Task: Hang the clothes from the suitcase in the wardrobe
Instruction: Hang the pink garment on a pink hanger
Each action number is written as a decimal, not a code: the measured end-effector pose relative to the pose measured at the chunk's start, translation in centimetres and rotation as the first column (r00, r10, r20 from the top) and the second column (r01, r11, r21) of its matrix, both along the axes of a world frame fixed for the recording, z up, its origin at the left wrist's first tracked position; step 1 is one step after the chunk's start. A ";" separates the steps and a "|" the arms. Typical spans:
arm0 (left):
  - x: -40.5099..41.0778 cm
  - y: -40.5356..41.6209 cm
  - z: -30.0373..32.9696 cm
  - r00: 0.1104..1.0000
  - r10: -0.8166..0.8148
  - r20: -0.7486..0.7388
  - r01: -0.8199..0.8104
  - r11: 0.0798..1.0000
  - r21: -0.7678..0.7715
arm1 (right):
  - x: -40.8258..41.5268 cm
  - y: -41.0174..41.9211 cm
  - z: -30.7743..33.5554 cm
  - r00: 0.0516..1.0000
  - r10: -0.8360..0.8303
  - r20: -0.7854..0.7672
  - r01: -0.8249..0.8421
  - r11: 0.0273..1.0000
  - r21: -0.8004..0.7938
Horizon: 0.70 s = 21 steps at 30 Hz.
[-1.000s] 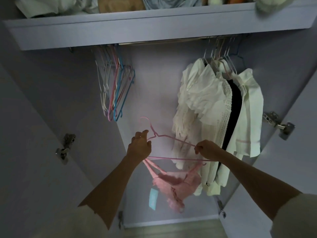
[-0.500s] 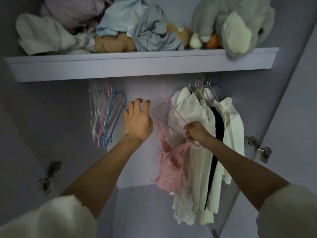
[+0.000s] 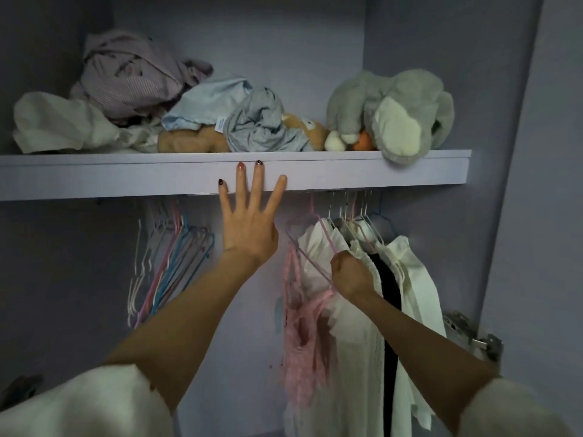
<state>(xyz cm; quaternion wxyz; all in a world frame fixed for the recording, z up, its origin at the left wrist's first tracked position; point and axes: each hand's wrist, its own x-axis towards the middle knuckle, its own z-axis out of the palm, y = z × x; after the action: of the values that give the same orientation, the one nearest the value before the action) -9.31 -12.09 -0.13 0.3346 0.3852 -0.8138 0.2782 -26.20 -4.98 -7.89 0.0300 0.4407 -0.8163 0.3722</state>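
Wardrobe interior, dim light. Far left under the shelf (image 3: 126,178): bunch of empty wire hangers (image 3: 170,257), pink, blue and white, hanging well apart from the clothes. On top of the shelf, left to right: crumpled white cloth (image 3: 60,124), striped lilac garment (image 3: 132,80), light blue cloth (image 3: 208,102), grey cloth (image 3: 262,127) draped over a brown plush toy (image 3: 192,141), then grey plush toy (image 3: 397,111) overhanging the shelf edge at the right end. Left hand (image 3: 249,222) is raised in the centre, back to camera, fingers straight and spread, fingertips overlapping the shelf's front edge; holds nothing. Contact with the shelf front can't be confirmed. Just right of it: pink hanger (image 3: 310,247), hook up at the rail area under the shelf, hook end hidden so can't tell if it's seated. Pink lace garment (image 3: 303,335) hangs from that hanger by thin straps, just beside and touching the white clothes (image 3: 353,342) on its right. Right hand (image 3: 351,274) is clenched around the hanger's lower right corner, fingers curled. Right of that: row of hung white garments with one black garment (image 3: 389,298) between them, all on wire hangers. Far right: metal door hinge (image 3: 473,335) on the side panel. White sleeves visible at both bottom corners.
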 end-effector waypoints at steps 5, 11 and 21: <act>-0.5 -1.1 -0.8 0.997 -0.010 -0.074 0.001 0.994 -0.112 | -2.3 -2.0 -1.5 0.978 -0.085 0.191 0.090 0.996 -0.017; -0.8 -1.3 -0.8 0.995 0.008 -0.098 -0.018 0.995 -0.102 | -3.3 -0.9 -2.1 0.951 -0.166 0.262 0.179 0.983 -0.027; 1.7 3.4 -1.7 0.999 -0.033 0.022 0.026 0.965 0.260 | 0.8 4.6 -0.2 0.995 -0.085 0.042 0.080 0.990 0.115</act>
<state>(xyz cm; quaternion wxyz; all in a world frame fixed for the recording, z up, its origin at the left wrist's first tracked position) -7.65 -8.73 -1.85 0.2748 0.4101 -0.8530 0.1693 -25.38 -0.35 -8.13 0.0010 0.3987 -0.8541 0.3339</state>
